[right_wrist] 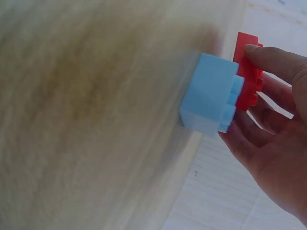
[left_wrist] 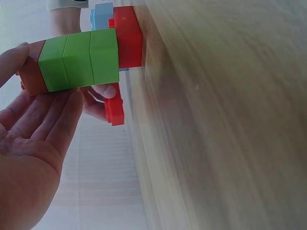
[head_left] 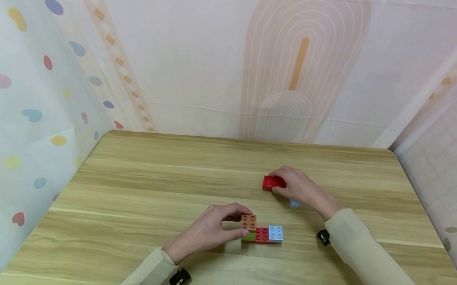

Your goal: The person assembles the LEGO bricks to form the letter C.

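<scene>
My left hand (head_left: 216, 226) pinches the brown toy brick (head_left: 248, 222) on top of a small built structure. Beneath that brick, several green bricks (left_wrist: 79, 61) form a column standing on a long red brick (left_wrist: 128, 37). A light blue brick (head_left: 275, 233) tops the structure's right end, with red studs showing between. Farther back, my right hand (head_left: 296, 185) grips a separate red brick (head_left: 271, 183) between thumb and fingers. Close below that hand a loose light blue brick (right_wrist: 208, 93) rests on the table, studs up, partly hidden in the head view.
The wooden table (head_left: 145, 189) extends around both hands. A patterned cloth (head_left: 191, 56) hangs behind its far edge, with more cloth on the left and right sides. Black straps (head_left: 180, 277) sit at both wrists.
</scene>
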Motion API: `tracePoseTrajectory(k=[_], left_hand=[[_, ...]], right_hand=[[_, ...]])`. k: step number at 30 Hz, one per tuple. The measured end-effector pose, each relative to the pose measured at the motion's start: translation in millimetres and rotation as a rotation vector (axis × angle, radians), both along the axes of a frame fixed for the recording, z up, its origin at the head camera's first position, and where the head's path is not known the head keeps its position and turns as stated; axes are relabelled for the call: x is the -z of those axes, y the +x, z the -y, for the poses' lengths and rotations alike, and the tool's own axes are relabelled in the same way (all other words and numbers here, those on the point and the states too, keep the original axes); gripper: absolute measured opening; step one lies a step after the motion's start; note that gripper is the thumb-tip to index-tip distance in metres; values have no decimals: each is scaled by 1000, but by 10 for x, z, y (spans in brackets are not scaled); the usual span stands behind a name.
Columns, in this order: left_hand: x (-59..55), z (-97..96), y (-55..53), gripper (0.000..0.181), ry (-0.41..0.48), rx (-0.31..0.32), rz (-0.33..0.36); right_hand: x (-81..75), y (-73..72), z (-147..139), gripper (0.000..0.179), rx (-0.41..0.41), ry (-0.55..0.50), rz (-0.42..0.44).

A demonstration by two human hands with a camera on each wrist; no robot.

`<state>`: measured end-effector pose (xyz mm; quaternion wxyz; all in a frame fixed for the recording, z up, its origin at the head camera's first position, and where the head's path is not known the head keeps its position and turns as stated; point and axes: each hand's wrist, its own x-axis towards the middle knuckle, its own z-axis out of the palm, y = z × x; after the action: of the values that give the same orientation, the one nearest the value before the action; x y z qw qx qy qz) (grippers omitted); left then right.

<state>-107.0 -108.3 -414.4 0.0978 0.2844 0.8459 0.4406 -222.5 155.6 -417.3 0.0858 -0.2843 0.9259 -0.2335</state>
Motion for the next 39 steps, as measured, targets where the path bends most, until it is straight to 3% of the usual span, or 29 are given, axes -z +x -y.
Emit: tracePoseTrajectory(k=[12, 33, 39], left_hand=[[-6, 9, 3, 40, 5, -1, 0], [-11, 11, 11, 39, 11, -6, -8], [-7, 8, 12, 40, 8, -11, -1]], right_hand=[[-144, 177, 2, 40, -5, -68, -48], [-202, 479, -114, 35, -13, -220, -159], [-229, 557, -135, 35, -10, -247, -146]])
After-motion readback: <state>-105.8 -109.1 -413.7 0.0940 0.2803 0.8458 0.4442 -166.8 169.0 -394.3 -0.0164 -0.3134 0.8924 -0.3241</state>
